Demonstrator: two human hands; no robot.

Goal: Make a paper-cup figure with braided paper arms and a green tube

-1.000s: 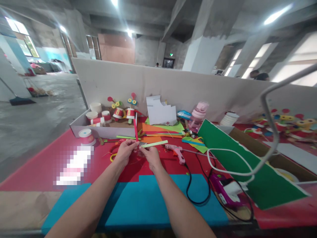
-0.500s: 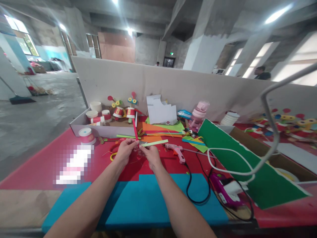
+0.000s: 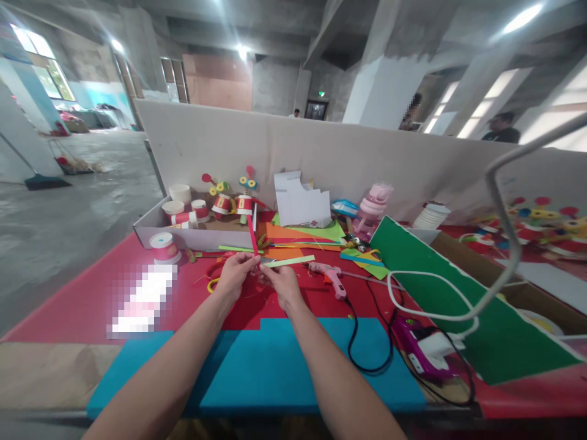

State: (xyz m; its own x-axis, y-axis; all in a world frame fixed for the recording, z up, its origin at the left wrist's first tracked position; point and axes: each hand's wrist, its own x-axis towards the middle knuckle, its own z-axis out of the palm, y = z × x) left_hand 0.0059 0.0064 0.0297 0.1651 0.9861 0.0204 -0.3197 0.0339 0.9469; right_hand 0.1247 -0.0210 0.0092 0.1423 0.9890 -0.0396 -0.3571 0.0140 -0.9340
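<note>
In front of me my left hand (image 3: 236,276) and my right hand (image 3: 285,286) meet with fingers pinched together. Between the fingertips a red paper strip (image 3: 253,235) rises away from me, and a pale green paper strip (image 3: 296,261) points to the right. Both hands appear to pinch the strips where they meet; the fingers partly hide that spot. Scissors (image 3: 213,285) with a yellow handle lie just left of my left hand, partly covered by it. To the right of my right hand a pink glue gun (image 3: 331,278) rests on the red table cover (image 3: 192,315).
A white box (image 3: 197,237) holds paper cups and two cup figures (image 3: 244,205). Coloured paper sheets (image 3: 284,235) lie behind my hands. At right stand a green board (image 3: 458,299), a purple power strip (image 3: 424,354) and a looping white cable (image 3: 499,226). A blue mat (image 3: 261,373) lies nearest me.
The view has shifted slightly, moving the table a little rightward and up in frame. Both hands keep pinching the strips at nearly the same place. Another person shows beyond the partition.
</note>
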